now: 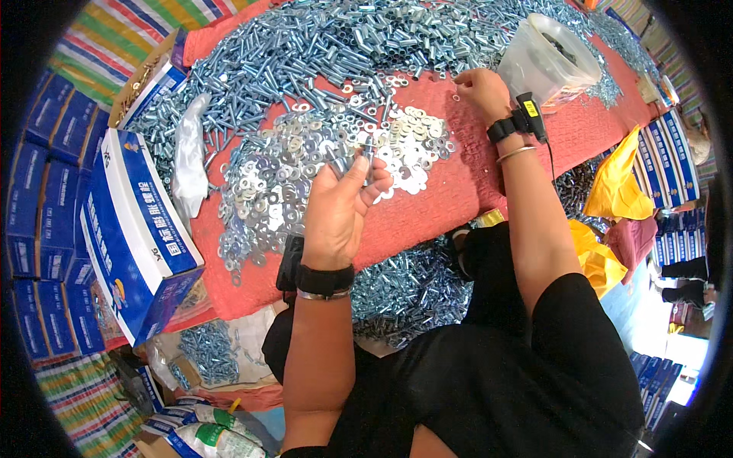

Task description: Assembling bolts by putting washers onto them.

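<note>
My left hand (341, 200) is closed, palm up, over the washers, with a shiny metal bolt (370, 145) upright between thumb and fingers. More metal seems to lie inside the curled fingers, but they partly hide it. Under and around this hand spread flat washers (259, 172), silver on the left and paler on the right. My right hand (482, 93) is at the near edge of the heap of bolts and sleeves (343, 46), its fingertips pressed together. What they hold, if anything, is too small to tell. A small washer (456, 98) shows just below those fingertips.
A translucent plastic tub (534, 57) stands right of my right hand on the red cloth (450, 187). A blue and white box (141, 237) and a clear plastic bag (191, 156) border the left side. Below the table edge lies another metal heap (412, 290). Yellow bags (615, 183) are at right.
</note>
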`<state>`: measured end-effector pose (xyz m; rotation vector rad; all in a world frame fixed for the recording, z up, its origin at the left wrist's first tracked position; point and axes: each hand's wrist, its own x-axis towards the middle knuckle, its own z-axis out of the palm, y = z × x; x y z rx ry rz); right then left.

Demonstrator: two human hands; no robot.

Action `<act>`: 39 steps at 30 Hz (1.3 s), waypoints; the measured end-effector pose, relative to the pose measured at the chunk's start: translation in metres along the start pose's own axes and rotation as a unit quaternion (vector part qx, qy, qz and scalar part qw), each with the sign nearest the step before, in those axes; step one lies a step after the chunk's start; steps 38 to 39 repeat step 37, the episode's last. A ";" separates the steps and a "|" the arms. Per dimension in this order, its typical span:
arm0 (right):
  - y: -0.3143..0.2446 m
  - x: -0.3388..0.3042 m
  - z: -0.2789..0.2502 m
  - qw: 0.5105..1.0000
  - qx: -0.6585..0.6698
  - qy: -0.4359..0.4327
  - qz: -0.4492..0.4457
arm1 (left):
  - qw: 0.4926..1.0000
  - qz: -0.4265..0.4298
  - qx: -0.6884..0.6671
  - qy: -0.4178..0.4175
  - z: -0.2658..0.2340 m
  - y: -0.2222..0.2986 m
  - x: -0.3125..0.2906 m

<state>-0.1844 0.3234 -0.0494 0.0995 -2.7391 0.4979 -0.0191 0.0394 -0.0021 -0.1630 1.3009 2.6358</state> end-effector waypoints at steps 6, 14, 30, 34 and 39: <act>0.023 0.002 0.016 0.995 -0.025 -0.093 -0.029 | 1.000 -0.007 0.002 0.006 0.003 0.001 0.000; 0.005 -0.007 0.009 0.994 -0.043 -0.101 -0.002 | 1.000 0.013 -0.022 0.004 -0.002 0.001 0.000; 0.047 0.010 0.040 0.979 -0.187 -0.078 0.037 | 1.000 -0.006 -0.012 -0.024 0.001 -0.001 0.002; 0.006 -0.003 0.029 0.991 -0.105 -0.073 0.026 | 1.000 -0.002 -0.003 -0.012 -0.009 0.001 -0.001; -0.007 0.002 0.007 0.983 0.087 -0.160 -0.009 | 1.000 -0.008 0.003 -0.004 -0.006 -0.002 0.000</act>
